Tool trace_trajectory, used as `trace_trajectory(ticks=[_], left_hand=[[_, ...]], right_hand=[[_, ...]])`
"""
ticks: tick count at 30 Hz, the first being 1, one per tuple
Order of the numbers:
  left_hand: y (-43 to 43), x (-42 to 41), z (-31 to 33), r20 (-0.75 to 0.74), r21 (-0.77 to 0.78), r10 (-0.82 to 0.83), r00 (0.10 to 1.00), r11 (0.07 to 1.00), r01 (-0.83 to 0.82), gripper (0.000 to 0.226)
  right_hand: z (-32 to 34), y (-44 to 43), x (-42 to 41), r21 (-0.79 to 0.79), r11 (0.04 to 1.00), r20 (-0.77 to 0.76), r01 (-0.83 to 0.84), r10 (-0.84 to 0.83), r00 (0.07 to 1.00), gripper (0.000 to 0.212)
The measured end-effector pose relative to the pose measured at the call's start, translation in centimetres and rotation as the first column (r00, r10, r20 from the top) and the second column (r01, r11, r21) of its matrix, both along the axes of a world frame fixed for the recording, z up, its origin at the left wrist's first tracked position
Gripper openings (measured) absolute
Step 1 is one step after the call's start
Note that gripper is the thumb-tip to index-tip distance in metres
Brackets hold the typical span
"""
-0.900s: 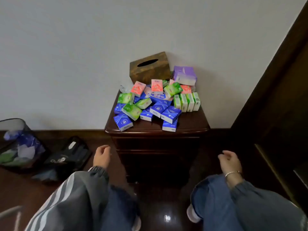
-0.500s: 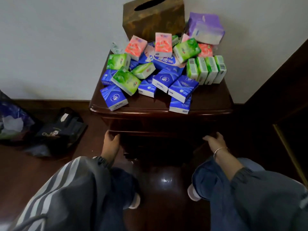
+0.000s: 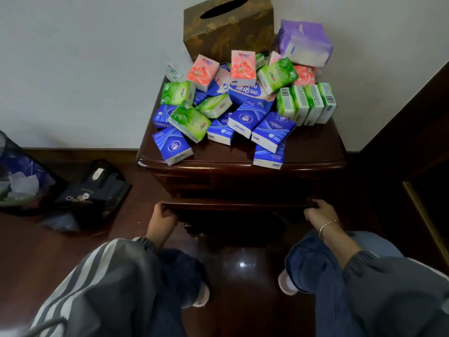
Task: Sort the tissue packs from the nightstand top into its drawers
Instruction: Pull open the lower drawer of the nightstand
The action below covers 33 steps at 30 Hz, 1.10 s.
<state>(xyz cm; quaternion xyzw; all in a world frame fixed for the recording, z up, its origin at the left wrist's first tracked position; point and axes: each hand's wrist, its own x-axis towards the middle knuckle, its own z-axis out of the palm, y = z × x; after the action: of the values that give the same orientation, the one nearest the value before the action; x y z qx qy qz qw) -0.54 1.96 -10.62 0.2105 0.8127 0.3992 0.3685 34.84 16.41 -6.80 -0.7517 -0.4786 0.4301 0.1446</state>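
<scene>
Head view: left hand point(image 3: 161, 218), right hand point(image 3: 318, 214) curl fingers point(image 3: 166, 214) round drawer point(image 3: 238, 205), tissue packs point(image 3: 243, 119) above.

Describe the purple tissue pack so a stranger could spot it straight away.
Find the wooden nightstand against the white wall, with a brown tissue box at its back. Right of that box, atop the pile, lies the purple tissue pack: the only purple one, and larger than the small packs beside it.
</scene>
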Motion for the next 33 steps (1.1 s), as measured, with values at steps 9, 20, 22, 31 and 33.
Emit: trace_trajectory(ticks=[9,20,22,31,33], left_hand=[[-3.8,-0.4,3.9,-0.407,-0.489,-0.476,0.78,0.834,0.254,0.036],[-4.1,9.1,3.9,-0.572,-0.529,-0.674,0.468,0.739,0.418,0.046],[-4.0,8.9,4.7,-0.475,-0.588,-0.748,0.464,0.662,0.465,0.048],[-7.1,8.8,4.8,-0.139,-0.766,-0.86,0.491,0.407,0.498,0.067],[-7.4,8.7,4.8,-0.123,-0.762,-0.844,0.523,0.418,0.495,0.069]], right_hand=[[2.1,-5.0,0.3,-0.213,0.886,0.537,-0.411,0.458,0.709,0.046],[0.4,-10.4,-3.3,-0.009,0.643,0.612,-0.766,0.609,0.504,0.048],[1.2,-10.1,-3.1,-0.021,0.636,0.589,-0.771,0.631,0.505,0.039],[2.3,-12.5,-0.7,-0.406,0.461,0.235,-0.789,0.887,0.397,0.069],[2.5,-12.8,-0.6,-0.403,0.448,0.221,-0.798,0.894,0.39,0.068]])
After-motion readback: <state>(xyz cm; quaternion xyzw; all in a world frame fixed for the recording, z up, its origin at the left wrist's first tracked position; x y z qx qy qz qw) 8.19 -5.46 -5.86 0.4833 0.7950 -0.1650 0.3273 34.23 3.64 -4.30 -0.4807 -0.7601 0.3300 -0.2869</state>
